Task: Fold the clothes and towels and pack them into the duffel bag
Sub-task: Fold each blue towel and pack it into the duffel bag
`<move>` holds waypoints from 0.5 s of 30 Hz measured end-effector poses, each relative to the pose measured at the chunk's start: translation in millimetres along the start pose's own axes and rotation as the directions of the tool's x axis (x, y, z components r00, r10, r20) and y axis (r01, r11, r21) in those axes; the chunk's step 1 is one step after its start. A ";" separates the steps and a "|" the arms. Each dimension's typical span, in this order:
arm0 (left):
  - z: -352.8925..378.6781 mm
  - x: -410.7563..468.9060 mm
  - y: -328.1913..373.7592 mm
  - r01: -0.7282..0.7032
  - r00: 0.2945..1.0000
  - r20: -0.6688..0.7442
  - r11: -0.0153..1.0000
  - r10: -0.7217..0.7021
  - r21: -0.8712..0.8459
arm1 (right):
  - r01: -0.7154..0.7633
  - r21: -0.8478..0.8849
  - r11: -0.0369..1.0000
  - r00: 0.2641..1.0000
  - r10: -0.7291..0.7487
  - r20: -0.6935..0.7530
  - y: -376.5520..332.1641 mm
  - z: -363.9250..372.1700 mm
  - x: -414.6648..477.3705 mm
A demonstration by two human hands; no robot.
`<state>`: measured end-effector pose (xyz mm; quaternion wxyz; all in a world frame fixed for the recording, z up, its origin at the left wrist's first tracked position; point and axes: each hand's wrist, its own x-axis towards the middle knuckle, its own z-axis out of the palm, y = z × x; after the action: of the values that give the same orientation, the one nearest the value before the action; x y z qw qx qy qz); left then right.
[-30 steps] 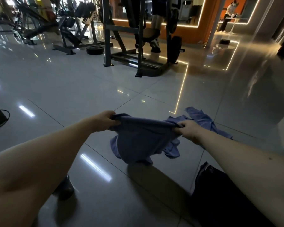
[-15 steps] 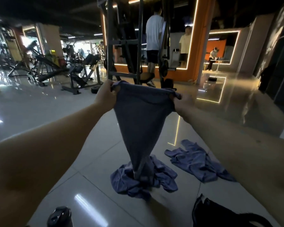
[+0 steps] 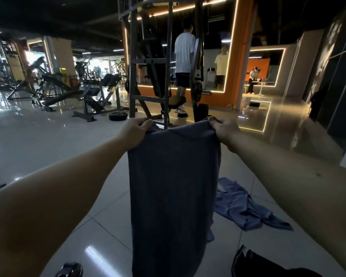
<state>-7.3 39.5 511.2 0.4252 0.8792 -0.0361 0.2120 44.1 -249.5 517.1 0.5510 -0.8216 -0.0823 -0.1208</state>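
Right, my left hand [image 3: 135, 129] and right hand [image 3: 224, 129] each pinch a top corner of the blue-grey cloth [image 3: 172, 186], fingers curled over its upper edge, both held out level in front of me. The cloth hangs straight down between my forearms, long axis vertical, top edge running left to right, lower end out of view. To fold it well, I'd keep that edge taut and bring the corners together squarely. A second blue garment [image 3: 246, 204] lies crumpled on the tiled floor [image 3: 68, 146] to the right, near the dark bag [image 3: 258, 264].
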 end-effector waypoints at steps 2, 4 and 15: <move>7.0 3.4 -8.5 0.018 1.000 -0.020 1.000 -0.018 0.003 | -0.044 0.003 0.999 0.999 0.044 0.006 9.8 4.6 2.5; 14.5 6.6 -16.3 0.020 1.000 -0.015 0.999 -0.019 0.027 | -0.082 0.013 0.997 0.997 0.082 0.012 18.8 9.3 6.2; 28.3 49.4 -23.8 0.126 0.955 -0.274 0.992 -0.114 0.028 | -0.213 0.073 0.974 0.974 0.218 -0.063 11.3 17.6 35.6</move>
<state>53.0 38.8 498.2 0.4184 0.8515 0.0808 0.3054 83.2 -237.4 511.0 0.5902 -0.8023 0.0230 -0.0867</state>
